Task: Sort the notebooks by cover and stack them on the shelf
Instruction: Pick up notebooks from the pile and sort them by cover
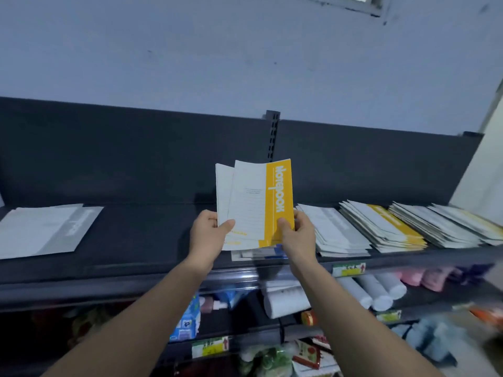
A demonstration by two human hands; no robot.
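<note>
Two hands held some notebooks (253, 202) up over the dark shelf (152, 235), near its middle. The front one was white with thin lines and a wide yellow band down its right side. The word "Notebook" ran sideways on the band in white letters. Another white one stuck out behind it on the left.

The left hand (208, 229) gripped the bottom left corner, with its thumb on the front cover. The right hand (295, 232) gripped the bottom right corner, with its thumb on the yellow band.

Just under the hands a small pile (253, 254) lay flat on the shelf. A grey pile (46, 229) lay far off to the left. On the right, three piles lay side by side: a white pile (334, 229), then a yellow pile (386, 227), then an end pile (449, 224) with pale covers. White rolls (375, 292) lay on the shelf below.
</note>
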